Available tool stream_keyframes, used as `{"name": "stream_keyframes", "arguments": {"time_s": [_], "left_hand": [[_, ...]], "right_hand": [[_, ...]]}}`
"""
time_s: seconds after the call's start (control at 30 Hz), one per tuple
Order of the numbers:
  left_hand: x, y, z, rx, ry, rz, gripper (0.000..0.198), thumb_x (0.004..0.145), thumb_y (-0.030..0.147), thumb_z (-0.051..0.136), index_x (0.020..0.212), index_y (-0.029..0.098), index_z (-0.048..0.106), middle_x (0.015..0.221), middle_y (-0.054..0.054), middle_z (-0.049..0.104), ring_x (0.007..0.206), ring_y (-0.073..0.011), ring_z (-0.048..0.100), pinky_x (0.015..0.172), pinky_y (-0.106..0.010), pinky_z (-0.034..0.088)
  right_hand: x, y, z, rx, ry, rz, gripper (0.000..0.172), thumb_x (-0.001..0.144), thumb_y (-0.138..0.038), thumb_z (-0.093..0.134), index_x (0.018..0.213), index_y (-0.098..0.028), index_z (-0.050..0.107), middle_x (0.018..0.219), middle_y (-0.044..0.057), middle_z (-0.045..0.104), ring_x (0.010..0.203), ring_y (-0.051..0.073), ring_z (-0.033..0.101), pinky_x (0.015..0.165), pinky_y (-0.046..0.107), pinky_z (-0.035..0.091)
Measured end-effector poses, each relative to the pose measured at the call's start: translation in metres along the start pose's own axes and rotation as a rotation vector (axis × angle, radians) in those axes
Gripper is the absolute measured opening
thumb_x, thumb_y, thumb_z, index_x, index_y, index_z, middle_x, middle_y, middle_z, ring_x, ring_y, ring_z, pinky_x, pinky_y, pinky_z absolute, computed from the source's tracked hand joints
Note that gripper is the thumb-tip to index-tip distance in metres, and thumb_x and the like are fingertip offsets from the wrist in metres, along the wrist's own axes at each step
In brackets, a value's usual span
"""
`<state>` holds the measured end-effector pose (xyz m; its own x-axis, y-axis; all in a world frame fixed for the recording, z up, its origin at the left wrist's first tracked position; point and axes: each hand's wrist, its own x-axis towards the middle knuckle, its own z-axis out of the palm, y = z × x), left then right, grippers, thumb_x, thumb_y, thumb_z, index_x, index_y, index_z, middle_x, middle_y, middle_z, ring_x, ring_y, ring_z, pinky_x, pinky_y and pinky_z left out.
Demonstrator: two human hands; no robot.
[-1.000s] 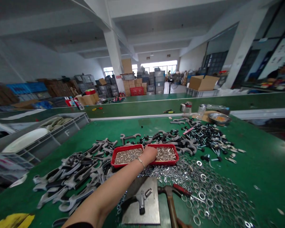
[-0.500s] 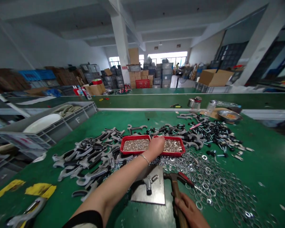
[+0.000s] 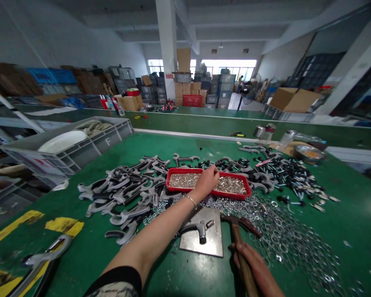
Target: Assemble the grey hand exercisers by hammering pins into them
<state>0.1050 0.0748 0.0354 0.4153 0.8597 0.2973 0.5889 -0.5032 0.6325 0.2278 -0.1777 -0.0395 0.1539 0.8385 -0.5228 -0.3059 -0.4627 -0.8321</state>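
Note:
My left hand (image 3: pixel 207 180) reaches across two red trays and rests at the join between them, its fingers bunched over small silver parts. What lies under the fingers is hidden. The left red tray (image 3: pixel 185 170) and the right red tray (image 3: pixel 235 195) stand on a green work table (image 3: pixel 343 198). My right hand (image 3: pixel 250 264) is closed round the wooden handle of a hammer (image 3: pixel 236 235). The hammer head sits next to a steel plate (image 3: pixel 190 243), which carries a small metal fitting (image 3: pixel 201 228). Loose steel washers (image 3: pixel 284 243) spread to the right.
Grey spanner-shaped metal parts (image 3: pixel 120 194) lie left of the trays, and black-headed bolts (image 3: pixel 293 177) lie to the right. A grey plastic crate (image 3: pixel 106 140) stands at the left table edge. A second green table (image 3: pixel 204 123) runs behind, with stacked boxes beyond.
The whole view has shifted as my head turned left and tilted. My left hand has moved further right over the trays. My right hand and the hammer have come further into view.

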Motion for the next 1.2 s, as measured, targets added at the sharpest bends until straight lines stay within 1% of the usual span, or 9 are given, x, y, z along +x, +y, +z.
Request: {"name": "stream_keyframes", "arguments": {"time_s": [0.13,0.33,0.5,0.6,0.7,0.77,0.93,1.07,1.2], "left_hand": [[-0.002,0.0,-0.002,-0.015,0.01,0.005,0.014,0.091,0.016,0.049,0.096,0.017,0.063,0.09,-0.009,0.07,0.082,-0.0218,0.066,0.077,-0.032,0.048],[0.001,0.01,-0.014,-0.055,-0.02,0.083,0.017,0.092,0.014,0.051,0.098,0.016,0.066,0.103,-0.01,0.067,0.101,-0.0212,0.062,0.09,-0.032,0.046],[-0.081,-0.012,-0.032,-0.258,-0.227,-0.015,0.013,0.089,0.028,0.06,0.094,0.017,0.065,0.081,-0.001,0.067,0.073,-0.0161,0.063,0.069,-0.025,0.048],[-0.131,-0.024,-0.036,-0.241,-0.276,-0.136,0.018,0.088,0.034,0.06,0.083,0.017,0.064,0.079,-0.001,0.065,0.074,-0.0165,0.06,0.069,-0.026,0.044],[-0.151,-0.026,-0.033,-0.099,-0.252,-0.165,0.02,0.089,0.031,0.059,0.076,0.017,0.063,0.081,-0.003,0.064,0.08,-0.018,0.059,0.072,-0.027,0.042],[-0.151,-0.025,-0.028,-0.021,-0.253,-0.181,0.02,0.089,0.031,0.058,0.076,0.017,0.063,0.082,-0.004,0.064,0.081,-0.0188,0.059,0.073,-0.028,0.041],[-0.147,-0.022,-0.021,0.144,-0.271,-0.184,0.021,0.092,0.031,0.057,0.078,0.016,0.063,0.084,-0.005,0.065,0.08,-0.02,0.061,0.071,-0.029,0.041],[-0.147,-0.02,-0.019,0.369,-0.299,0.126,0.022,0.096,0.029,0.052,0.084,0.014,0.063,0.089,-0.009,0.065,0.091,-0.0251,0.059,0.084,-0.038,0.042],[-0.155,-0.017,-0.026,0.357,-0.299,0.196,0.044,0.086,0.049,0.064,0.111,0.013,0.061,0.11,-0.016,0.062,0.107,-0.0326,0.054,0.096,-0.051,0.038]], "right_hand": [[0.008,-0.018,0.003,0.411,-0.2,0.137,0.029,0.075,-0.042,0.075,0.085,-0.017,0.065,0.05,-0.01,0.039,0.038,0.004,0.03,0.037,0.017,0.024],[0.0,-0.023,0.014,0.569,-0.257,0.224,0.022,0.083,-0.036,0.072,0.086,-0.015,0.064,0.057,-0.007,0.044,0.045,0.004,0.04,0.044,0.015,0.036],[-0.025,-0.011,-0.013,0.549,-0.198,0.334,0.036,0.071,-0.042,0.084,0.091,-0.017,0.066,0.066,-0.003,0.053,0.047,0.004,0.045,0.035,0.012,0.033],[-0.027,-0.013,-0.025,0.474,-0.176,0.346,0.037,0.072,-0.047,0.082,0.09,-0.018,0.066,0.061,-0.006,0.048,0.036,0.0,0.029,0.028,0.01,0.021],[-0.026,-0.024,-0.023,0.427,-0.263,0.362,0.043,0.073,-0.057,0.077,0.087,-0.018,0.066,0.052,-0.011,0.036,0.033,-0.001,0.014,0.025,0.01,0.014],[-0.028,-0.035,-0.018,0.336,-0.29,0.331,0.046,0.077,-0.063,0.069,0.09,-0.019,0.065,0.051,-0.011,0.036,0.032,-0.001,0.016,0.026,0.011,0.016],[-0.03,-0.051,-0.013,-0.194,-0.308,0.03,0.042,0.088,-0.061,0.058,0.08,-0.019,0.059,0.062,-0.003,0.061,0.052,0.009,0.058,0.051,0.019,0.049],[-0.019,-0.046,-0.029,-0.598,-0.241,-0.031,0.047,0.088,-0.068,0.047,0.087,-0.022,0.06,0.066,-0.001,0.064,0.046,0.013,0.056,0.041,0.024,0.044],[-0.025,-0.058,-0.03,-0.829,-0.119,-0.279,0.039,0.084,-0.063,0.055,0.088,-0.026,0.067,0.084,0.006,0.072,0.077,0.025,0.066,0.071,0.032,0.051]]}}
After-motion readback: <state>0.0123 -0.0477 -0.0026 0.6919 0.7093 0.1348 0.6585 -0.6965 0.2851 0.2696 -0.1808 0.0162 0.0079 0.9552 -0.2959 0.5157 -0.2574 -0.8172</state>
